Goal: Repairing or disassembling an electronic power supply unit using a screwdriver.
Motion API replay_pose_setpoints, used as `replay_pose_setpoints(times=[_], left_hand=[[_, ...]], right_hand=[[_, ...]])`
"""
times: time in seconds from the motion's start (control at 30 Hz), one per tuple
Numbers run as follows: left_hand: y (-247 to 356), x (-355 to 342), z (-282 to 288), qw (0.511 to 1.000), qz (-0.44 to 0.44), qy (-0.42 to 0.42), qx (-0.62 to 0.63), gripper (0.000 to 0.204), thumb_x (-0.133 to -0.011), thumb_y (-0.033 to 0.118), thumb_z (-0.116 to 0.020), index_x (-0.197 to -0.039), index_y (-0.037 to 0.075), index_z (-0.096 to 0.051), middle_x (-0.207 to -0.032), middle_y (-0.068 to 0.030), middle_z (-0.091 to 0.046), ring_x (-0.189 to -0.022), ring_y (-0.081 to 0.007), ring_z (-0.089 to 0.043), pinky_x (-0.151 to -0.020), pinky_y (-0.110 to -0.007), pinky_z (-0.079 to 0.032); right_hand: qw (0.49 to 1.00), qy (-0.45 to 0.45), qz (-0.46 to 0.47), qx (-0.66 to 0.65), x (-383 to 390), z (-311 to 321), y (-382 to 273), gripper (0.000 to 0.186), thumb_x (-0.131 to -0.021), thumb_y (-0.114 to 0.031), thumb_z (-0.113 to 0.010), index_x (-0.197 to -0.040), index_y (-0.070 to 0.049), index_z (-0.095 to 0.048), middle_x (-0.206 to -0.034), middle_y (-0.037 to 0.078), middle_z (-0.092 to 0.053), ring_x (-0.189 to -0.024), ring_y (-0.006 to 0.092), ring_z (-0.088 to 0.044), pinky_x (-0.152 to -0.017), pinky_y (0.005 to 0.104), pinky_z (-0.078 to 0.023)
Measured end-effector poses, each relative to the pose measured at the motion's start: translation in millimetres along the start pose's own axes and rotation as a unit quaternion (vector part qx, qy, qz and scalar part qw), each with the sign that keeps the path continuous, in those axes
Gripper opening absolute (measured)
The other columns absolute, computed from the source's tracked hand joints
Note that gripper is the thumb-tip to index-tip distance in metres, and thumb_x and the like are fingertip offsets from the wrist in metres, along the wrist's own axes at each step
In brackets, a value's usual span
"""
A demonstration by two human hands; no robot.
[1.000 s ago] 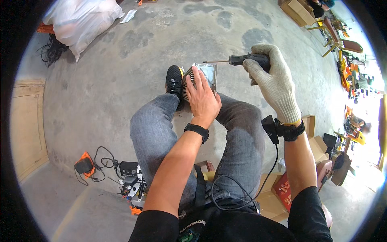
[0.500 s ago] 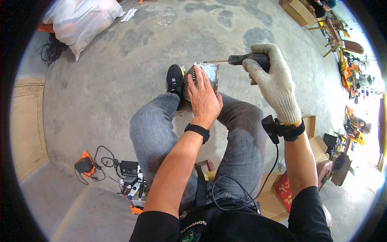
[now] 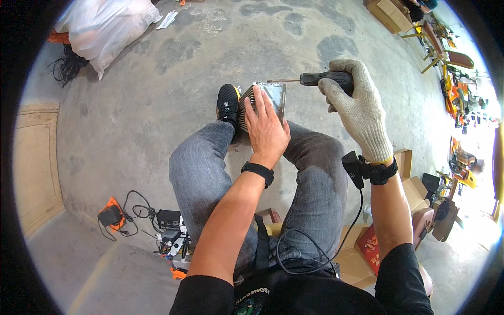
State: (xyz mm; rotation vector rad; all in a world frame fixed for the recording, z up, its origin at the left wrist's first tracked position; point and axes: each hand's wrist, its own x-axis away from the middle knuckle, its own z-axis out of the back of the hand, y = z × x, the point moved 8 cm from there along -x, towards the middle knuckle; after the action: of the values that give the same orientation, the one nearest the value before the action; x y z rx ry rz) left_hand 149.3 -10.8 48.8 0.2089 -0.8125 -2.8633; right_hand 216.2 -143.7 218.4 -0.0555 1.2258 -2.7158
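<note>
Cream knit fabric is covering the right hand [image 3: 357,102] at two o'clock, and that hand is gripping the black handle of a screwdriver [image 3: 311,79]. The shaft is pointing toward nine o'clock, its tip lining up with the far edge of a metal block [image 3: 275,95]; whether they are touching, you cannot tell. Finned on its nine o'clock side, the block is sitting just beyond the centre, at twelve o'clock. Bare, the left hand [image 3: 266,126] is lying across it, fingers outstretched rather than curling tight. The two hands are working apart.

Black bands are circling both wrists, the left band [image 3: 258,173] and the right band [image 3: 380,171], and a cable [image 3: 361,206] is running from the right one into the lap. Grey jeans [image 3: 199,155] are framing the near view, with a black shoe [image 3: 228,102] resting beside the block at eleven o'clock.

Farther out, on grey concrete [image 3: 131,121], a white bag [image 3: 107,34] is slumping between ten and eleven, a chair [image 3: 431,44] is standing at two, and a red box [image 3: 369,249] is lying at four.
</note>
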Motion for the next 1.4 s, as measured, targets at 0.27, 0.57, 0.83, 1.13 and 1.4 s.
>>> replay_pose_setpoints(times=[0.27,0.57,0.83,1.13,1.4], left_hand=[[1.7,1.0,-1.6,1.0,-0.001,0.021,-0.014,0.09,-0.086,0.025,-0.073,-0.153,-0.013,-0.027,-0.167,-0.024,-0.017,-0.144,-0.0487,-0.031,-0.119,-0.053,-0.03],[0.3,0.5,-3.3,1.0,0.01,0.016,-0.013,0.088,-0.088,0.026,-0.071,-0.154,-0.013,-0.027,-0.168,-0.0227,-0.017,-0.144,-0.0482,-0.032,-0.12,-0.052,-0.03],[-0.1,0.2,-5.4,0.999,0.008,0.012,-0.031,0.085,-0.091,0.029,-0.067,-0.153,-0.013,-0.028,-0.167,-0.0241,-0.017,-0.143,-0.049,-0.033,-0.119,-0.053,-0.03],[4.7,0.9,-5.7,0.998,-0.015,0.034,-0.054,0.076,-0.092,0.029,-0.066,-0.151,-0.008,-0.035,-0.163,-0.0297,-0.021,-0.14,-0.0529,-0.034,-0.112,-0.06,-0.032],[3.7,-0.3,-7.5,0.998,-0.01,0.023,-0.057,0.078,-0.09,0.028,-0.068,-0.153,-0.004,-0.036,-0.163,-0.0288,-0.021,-0.14,-0.0526,-0.034,-0.112,-0.06,-0.033]], right_hand=[[1.0,0.006,-0.005,-0.009,1.1,2.6,1.8,0.038,-0.094,-0.018,-0.074,-0.125,-0.002,-0.059,-0.095,0.012,-0.073,-0.074,0.0143,-0.069,-0.065,0.0297,-0.056],[1.0,0.016,-0.012,-0.01,2.1,11.8,7.2,0.037,-0.093,-0.016,-0.074,-0.123,-0.001,-0.059,-0.093,0.011,-0.072,-0.073,0.0142,-0.068,-0.066,0.0302,-0.055],[1.0,0.005,0.003,0.025,-0.1,16.8,8.6,0.036,-0.091,-0.015,-0.076,-0.121,-0.001,-0.06,-0.099,0.013,-0.072,-0.083,0.0179,-0.071,-0.075,0.0316,-0.057],[0.997,0.0,0.049,0.061,-1.7,18.0,1.9,0.036,-0.09,-0.014,-0.077,-0.119,-0.001,-0.06,-0.103,0.015,-0.073,-0.096,0.0242,-0.074,-0.085,0.0344,-0.057],[0.998,-0.009,0.039,0.053,-1.0,15.8,0.7,0.034,-0.089,-0.01,-0.075,-0.119,-0.001,-0.06,-0.104,0.015,-0.073,-0.098,0.0235,-0.074,-0.086,0.0343,-0.057]])
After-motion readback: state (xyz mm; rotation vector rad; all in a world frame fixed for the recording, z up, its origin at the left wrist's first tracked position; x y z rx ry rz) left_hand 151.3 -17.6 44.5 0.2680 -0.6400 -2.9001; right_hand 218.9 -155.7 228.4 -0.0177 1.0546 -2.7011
